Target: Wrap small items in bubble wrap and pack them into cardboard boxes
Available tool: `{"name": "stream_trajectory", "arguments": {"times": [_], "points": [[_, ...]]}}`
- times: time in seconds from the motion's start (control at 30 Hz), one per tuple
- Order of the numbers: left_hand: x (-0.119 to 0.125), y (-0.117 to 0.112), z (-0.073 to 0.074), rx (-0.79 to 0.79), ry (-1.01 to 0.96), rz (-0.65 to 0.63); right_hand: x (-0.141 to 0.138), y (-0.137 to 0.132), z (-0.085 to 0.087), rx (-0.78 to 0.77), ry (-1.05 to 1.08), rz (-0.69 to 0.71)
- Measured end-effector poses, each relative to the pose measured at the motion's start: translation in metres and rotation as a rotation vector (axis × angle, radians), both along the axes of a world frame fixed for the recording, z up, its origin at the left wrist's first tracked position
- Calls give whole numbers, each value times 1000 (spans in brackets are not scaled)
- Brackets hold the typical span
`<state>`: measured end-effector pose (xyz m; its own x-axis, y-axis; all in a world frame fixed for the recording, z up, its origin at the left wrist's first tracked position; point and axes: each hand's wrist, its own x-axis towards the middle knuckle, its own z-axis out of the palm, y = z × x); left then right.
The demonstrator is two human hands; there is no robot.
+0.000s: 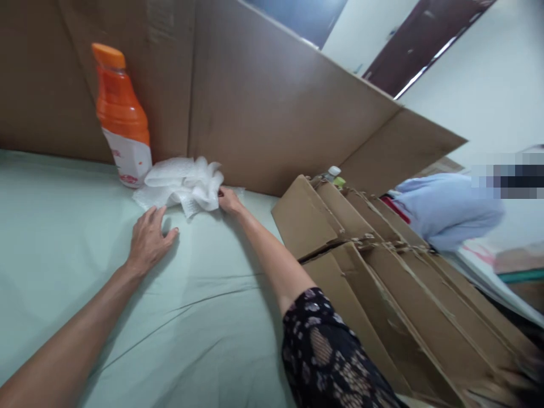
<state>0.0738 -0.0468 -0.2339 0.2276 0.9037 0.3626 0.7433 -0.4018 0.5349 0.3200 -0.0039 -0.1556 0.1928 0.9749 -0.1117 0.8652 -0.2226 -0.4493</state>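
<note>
A crumpled white cloth (pixel 182 184) lies on a pale green sheet (pixel 191 306) in front of a cardboard wall. My right hand (pixel 229 200) pinches the cloth's right edge, fingers closed on it. My left hand (pixel 148 241) rests flat on the sheet just below the cloth's left part, fingers spread, holding nothing. An orange bottle (pixel 121 116) with an orange cap and white label stands upright right behind the cloth, against the cardboard.
Large cardboard sheets (pixel 263 96) stand as a wall behind the sheet. A stack of folded cardboard boxes (pixel 382 272) lies at the right. Beyond it another person in a light blue top (pixel 446 207) is partly in view, near a small capped bottle (pixel 334 171).
</note>
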Motion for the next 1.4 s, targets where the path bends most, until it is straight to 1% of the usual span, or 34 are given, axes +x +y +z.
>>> {"name": "stream_trajectory", "arguments": {"times": [0.07,0.13,0.2,0.23,0.3,0.37,0.4,0.47,0.5,0.57,0.6,0.63,0.67,0.73,0.8,0.83,0.87,0.93,1.0,1.03,1.1,1.2,1.3,1.37,1.4], "points": [[0,2,-3,10,3,-15,-1,-1,6,-22,-78,-47],[1,3,-4,14,-4,-15,2,-12,13,-26,-155,-98],[3,3,-2,5,-6,-4,2,-35,18,-16,-200,-137],[4,2,0,-6,-3,1,0,-52,21,-9,-213,-151],[3,-1,6,-37,9,17,-10,-95,25,-2,-221,-163],[1,-6,15,-61,32,12,-24,-149,32,30,-218,-141],[0,-9,20,-65,42,1,-31,-179,38,72,-222,-116],[-1,-17,28,-58,63,-36,-40,-240,53,260,-275,-36],[-1,-22,32,-52,74,-51,-39,-270,63,369,-337,-12],[2,-35,36,-48,99,-59,-26,-325,84,534,-517,-27],[4,-44,36,-50,132,-74,-14,-349,94,563,-618,-66],[6,-55,36,-53,173,-107,0,-369,103,544,-712,-113],[8,-68,34,-58,217,-150,15,-387,110,487,-789,-171],[11,-98,29,-70,294,-257,43,-411,118,280,-868,-275],[9,-132,23,-85,332,-328,60,-425,119,86,-844,-318],[7,-148,21,-96,338,-349,63,-430,118,44,-809,-305],[3,-163,21,-113,337,-372,63,-435,117,51,-769,-265],[-7,-189,24,-165,281,-413,53,-445,117,168,-685,-119],[-20,-209,32,-237,154,-438,36,-454,120,310,-596,64],[-28,-218,37,-268,75,-433,26,-457,122,357,-549,148],[-43,-234,48,-306,-73,-374,2,-457,126,413,-469,278],[-67,-253,57,-321,-236,-196,-33,-437,123,466,-397,432],[-88,-266,54,-356,-331,-69,-59,-406,116,559,-372,547],[-100,-269,50,-366,-382,-36,-65,-395,112,650,-331,578],[-105,-270,48,-364,-405,-32,-63,-394,110,703,-293,569]]}}
